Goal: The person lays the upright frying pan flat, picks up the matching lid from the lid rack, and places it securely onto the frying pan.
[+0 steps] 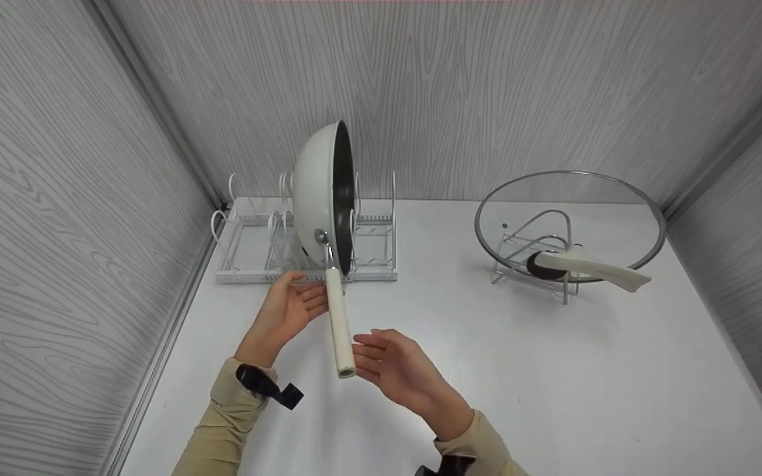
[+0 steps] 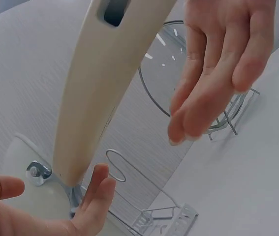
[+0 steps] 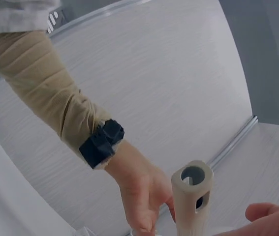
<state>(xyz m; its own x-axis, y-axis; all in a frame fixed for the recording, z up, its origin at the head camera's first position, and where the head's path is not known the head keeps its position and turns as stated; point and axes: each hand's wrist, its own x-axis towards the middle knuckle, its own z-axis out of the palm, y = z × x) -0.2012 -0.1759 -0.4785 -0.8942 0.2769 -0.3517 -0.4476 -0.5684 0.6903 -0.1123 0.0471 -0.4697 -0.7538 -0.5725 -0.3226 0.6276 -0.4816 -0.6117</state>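
Observation:
A white wok (image 1: 318,192) with a dark inside stands on edge in a white wire rack (image 1: 249,277). Its long cream handle (image 1: 339,324) points toward me. My left hand (image 1: 292,307) is open just left of the handle, fingers straight beside it; I cannot tell if they touch. My right hand (image 1: 387,363) is open to the right of the handle's end, holding nothing. In the left wrist view the handle (image 2: 100,88) runs between the left hand (image 2: 80,216) and the right hand (image 2: 218,73). The right wrist view shows the handle's hollow end (image 3: 193,196) near the left hand (image 3: 139,196).
A glass lid (image 1: 569,225) with a cream handle (image 1: 592,266) leans on a small wire stand (image 1: 540,231) at the right of the white table (image 1: 553,383). Grey wood-grain walls close the left, back and right sides.

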